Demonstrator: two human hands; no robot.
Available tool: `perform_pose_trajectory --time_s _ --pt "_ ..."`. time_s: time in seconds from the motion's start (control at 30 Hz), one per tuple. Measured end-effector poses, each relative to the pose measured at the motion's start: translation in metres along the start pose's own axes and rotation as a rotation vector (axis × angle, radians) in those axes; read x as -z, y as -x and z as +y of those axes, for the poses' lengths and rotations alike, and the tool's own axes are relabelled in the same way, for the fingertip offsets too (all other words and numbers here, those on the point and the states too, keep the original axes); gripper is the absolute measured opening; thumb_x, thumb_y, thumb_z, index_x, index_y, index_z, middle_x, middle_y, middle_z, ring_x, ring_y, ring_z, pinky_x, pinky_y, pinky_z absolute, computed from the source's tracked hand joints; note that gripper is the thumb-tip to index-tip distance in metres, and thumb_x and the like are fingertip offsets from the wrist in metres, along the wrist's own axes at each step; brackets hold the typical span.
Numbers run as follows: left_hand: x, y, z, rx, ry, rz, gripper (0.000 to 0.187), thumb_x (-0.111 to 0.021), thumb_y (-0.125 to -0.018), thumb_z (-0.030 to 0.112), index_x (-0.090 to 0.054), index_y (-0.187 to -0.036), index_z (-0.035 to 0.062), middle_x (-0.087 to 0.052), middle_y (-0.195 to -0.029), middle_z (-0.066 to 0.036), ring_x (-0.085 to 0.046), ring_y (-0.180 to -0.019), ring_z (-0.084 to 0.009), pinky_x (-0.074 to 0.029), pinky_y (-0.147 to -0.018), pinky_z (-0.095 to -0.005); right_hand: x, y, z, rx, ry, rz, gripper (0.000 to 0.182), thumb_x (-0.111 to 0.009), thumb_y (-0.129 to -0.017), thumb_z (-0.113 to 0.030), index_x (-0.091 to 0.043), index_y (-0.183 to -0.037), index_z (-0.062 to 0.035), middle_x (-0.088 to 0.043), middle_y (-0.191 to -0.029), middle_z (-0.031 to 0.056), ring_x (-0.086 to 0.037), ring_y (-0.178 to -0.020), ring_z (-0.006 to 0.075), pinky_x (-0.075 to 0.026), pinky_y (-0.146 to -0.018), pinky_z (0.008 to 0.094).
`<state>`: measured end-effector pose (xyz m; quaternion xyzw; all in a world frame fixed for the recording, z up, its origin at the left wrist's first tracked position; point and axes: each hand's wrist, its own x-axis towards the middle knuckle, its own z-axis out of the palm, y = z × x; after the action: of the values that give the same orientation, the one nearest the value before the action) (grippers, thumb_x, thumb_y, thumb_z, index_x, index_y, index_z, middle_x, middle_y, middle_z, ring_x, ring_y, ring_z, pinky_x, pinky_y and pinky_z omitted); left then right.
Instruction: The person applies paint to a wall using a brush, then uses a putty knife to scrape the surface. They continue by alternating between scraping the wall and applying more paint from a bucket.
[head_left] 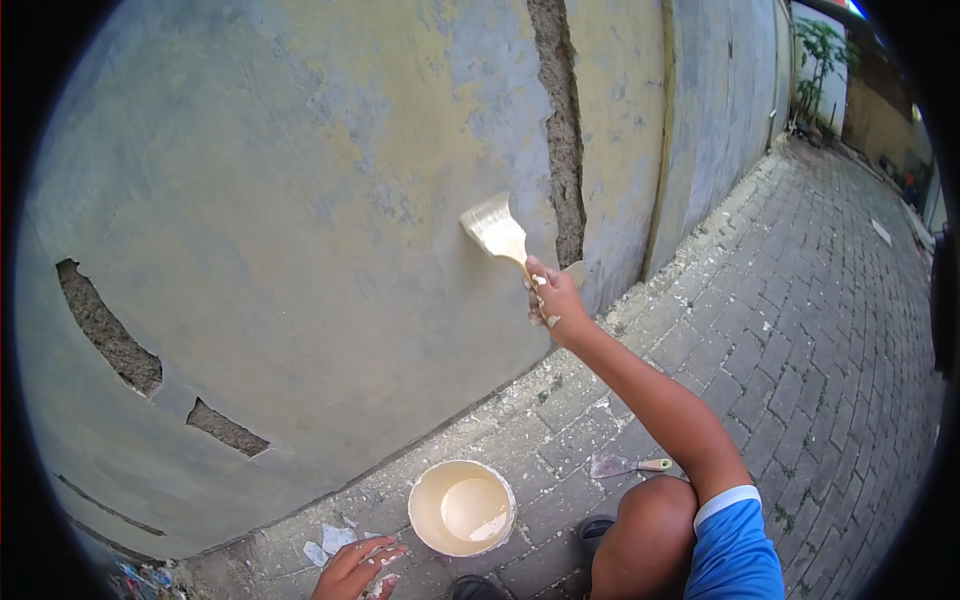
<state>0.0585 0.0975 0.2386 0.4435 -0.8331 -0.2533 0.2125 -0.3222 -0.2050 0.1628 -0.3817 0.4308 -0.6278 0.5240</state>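
My right hand (pixel 558 302), spotted with pale paint, is wrapped round the handle of a wide paintbrush (pixel 496 228). The cream-coated bristles point up and left over the patchy grey and yellow wall (pixel 300 250), just left of a long vertical gouge (pixel 563 130). Low at the bottom edge, my left hand (pixel 352 574) has its fingers loosely apart and holds nothing; cream paint marks its fingertips. Beside it stands a round bucket (pixel 422 500) with cream paint in its bottom.
A scraper (pixel 618 465) lies on the paving (pixel 780 400) right of the bucket, near my knee (pixel 645 535). Pale scraps (pixel 335 538) lie by my left hand. Two more gouges (pixel 110 330) mark the wall at lower left. The paved lane runs back to a plant (pixel 820 65).
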Motion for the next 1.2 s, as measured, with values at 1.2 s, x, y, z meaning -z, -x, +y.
perform_pose_trajectory --time_s 1.2 --pt "0.015 0.030 -0.006 -0.015 0.067 0.004 0.042 -0.059 -0.079 -0.005 -0.060 -0.121 -0.0008 -0.054 -0.131 -0.019 -0.051 -0.120 -0.0367 -0.040 -0.101 -0.0399 0.002 0.064 0.182 -0.164 0.348 0.124 0.040 -0.054 -0.099 -0.041 -0.057 -0.078 -0.0061 -0.038 -0.053 -0.0047 -0.036 -0.041 0.0073 -0.030 -0.038 0.0269"
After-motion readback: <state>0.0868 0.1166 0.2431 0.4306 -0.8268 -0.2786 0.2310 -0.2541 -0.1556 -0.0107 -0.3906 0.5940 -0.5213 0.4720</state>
